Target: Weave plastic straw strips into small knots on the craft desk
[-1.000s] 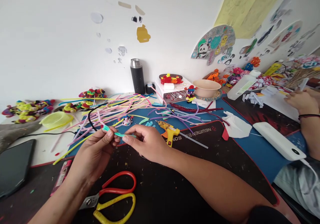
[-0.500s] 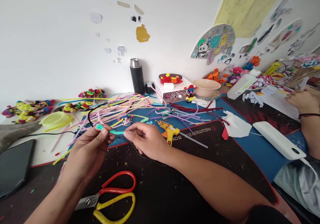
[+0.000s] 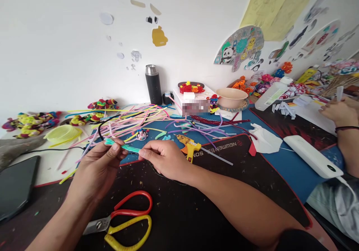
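A turquoise pipe cleaner piece (image 3: 131,148), bent into a narrow strip, stretches between my two hands above the dark mat. My left hand (image 3: 105,161) pinches its left part between thumb and fingers, and one end pokes out past the fingertips. At the other end, my right hand (image 3: 164,157) has thumb and index finger closed on it. Below lie scissors (image 3: 112,221) with one red and one yellow handle. A yellow hot glue gun (image 3: 192,148) with a clear glue stick rests just beyond my right hand. Pink pipe cleaners (image 3: 131,118) are spread behind my hands.
A black thermos (image 3: 154,84) and a beige bowl (image 3: 231,98) stand at the wall. A black tablet-like device (image 3: 19,187) lies left. On the right are a white power bank (image 3: 312,157), a clear bottle (image 3: 273,94) and a co-worker's hands (image 3: 340,112). Purple pipe cleaners (image 3: 204,131) lie behind the glue gun.
The turquoise strip now tilts slightly down to the right, and more of it shows between my hands. My right hand's fingers have curled in closer. The scissors and glue gun have stayed put.
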`<state>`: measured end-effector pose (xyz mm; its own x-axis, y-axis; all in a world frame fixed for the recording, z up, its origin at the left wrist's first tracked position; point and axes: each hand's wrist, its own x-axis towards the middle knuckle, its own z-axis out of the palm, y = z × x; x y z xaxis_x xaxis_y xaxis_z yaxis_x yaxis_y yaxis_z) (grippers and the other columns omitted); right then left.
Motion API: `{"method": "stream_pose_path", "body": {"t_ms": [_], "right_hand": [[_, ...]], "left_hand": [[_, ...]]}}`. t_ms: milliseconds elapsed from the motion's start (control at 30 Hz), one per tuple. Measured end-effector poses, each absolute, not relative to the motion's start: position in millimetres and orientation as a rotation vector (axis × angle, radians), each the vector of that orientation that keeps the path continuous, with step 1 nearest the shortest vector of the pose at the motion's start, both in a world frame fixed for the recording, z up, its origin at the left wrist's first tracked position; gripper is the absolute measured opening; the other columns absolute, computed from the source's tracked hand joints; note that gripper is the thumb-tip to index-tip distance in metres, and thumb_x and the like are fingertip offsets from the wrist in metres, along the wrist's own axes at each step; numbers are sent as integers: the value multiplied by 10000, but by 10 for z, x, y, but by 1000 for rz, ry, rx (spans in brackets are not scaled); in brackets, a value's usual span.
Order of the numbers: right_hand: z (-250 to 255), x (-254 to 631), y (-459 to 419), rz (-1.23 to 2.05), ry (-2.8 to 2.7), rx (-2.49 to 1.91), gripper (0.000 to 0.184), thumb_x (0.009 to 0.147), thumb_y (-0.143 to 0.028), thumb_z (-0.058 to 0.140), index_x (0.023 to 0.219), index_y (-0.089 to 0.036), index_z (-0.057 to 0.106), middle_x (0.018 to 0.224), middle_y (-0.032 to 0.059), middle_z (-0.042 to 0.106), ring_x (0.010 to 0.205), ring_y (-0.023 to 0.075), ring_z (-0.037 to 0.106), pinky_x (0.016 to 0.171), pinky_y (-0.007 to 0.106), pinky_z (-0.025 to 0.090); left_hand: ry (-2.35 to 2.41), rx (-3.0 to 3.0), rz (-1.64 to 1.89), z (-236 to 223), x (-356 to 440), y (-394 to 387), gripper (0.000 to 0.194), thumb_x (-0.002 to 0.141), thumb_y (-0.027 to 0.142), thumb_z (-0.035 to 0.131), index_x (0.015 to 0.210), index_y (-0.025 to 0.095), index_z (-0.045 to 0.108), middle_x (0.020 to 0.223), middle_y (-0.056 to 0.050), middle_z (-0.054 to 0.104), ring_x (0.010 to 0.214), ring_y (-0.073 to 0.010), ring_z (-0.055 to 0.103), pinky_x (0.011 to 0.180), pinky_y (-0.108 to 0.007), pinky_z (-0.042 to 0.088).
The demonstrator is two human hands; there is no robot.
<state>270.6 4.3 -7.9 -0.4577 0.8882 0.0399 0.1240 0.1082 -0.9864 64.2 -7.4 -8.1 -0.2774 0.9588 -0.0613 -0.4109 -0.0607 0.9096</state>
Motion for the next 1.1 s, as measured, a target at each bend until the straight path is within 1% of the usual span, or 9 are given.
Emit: {"method": "stream_pose_path", "body": {"t_ms": [133,200,333,433,500,667,800,967,1100], "right_hand": [[-50,2705,24,1209,-1855,-1008,254,1090,-331,683,913,-192,798,724,-28,685,647,118,569,646,248,366],[-39,2709,18,1165,-1894,-1000,265,1095,-334,672,905,-192,790,759,-22,706,670,120,572,655,251,360],[-18,2718,-3,1134,-1896,-982,315,1095,-379,649,856,-191,732,706,-35,634,636,116,528,638,258,341],[-10,2715,-18,1143,-1860,-970,342,1082,-365,631,785,-196,644,638,-55,532,594,109,462,610,260,320],[-18,2707,-19,1194,-1830,-980,346,1080,-360,619,773,-200,618,625,-57,502,587,109,450,601,256,324],[-79,2697,-3,1449,-1777,-923,274,1108,-428,604,941,-217,654,675,-51,610,554,112,573,591,242,403],[-97,2707,5,1492,-1745,-870,278,1124,-435,601,955,-218,647,679,-59,620,518,105,594,597,236,453],[-45,2722,10,1429,-1798,-911,288,1140,-387,591,957,-206,720,572,-71,563,500,110,573,617,236,431],[8,2726,7,1361,-1872,-966,284,1132,-373,624,955,-210,775,592,-63,570,541,113,549,621,241,379]], "left_hand": [[1081,718,1563,-77,648,-65,524,408,385,1170,774,157,872,815,-8,826,710,-135,709,693,-190,668],[1078,707,1550,-77,652,-64,517,400,378,1172,757,159,868,789,-10,819,679,-129,704,659,-180,661],[1053,691,1525,-90,661,-69,507,394,366,1174,744,170,865,736,-8,798,628,-122,696,603,-165,648],[1028,691,1516,-112,653,-74,482,433,369,1167,763,182,870,758,-18,810,638,-130,707,605,-172,655],[1014,698,1514,-123,637,-75,435,471,340,1154,762,186,870,759,-19,811,631,-130,707,602,-173,656],[1003,719,1515,-110,604,-85,324,539,227,1111,759,193,875,724,-13,806,607,-135,716,593,-176,656],[1011,731,1494,-87,619,-100,310,538,222,1110,729,180,870,705,-24,807,605,-148,729,600,-196,669],[1013,717,1494,-86,641,-96,416,466,317,1155,732,163,875,709,-31,807,601,-139,723,602,-181,665],[1002,696,1504,-104,632,-87,386,478,286,1147,731,183,874,765,-32,826,636,-135,717,610,-183,663]]}}
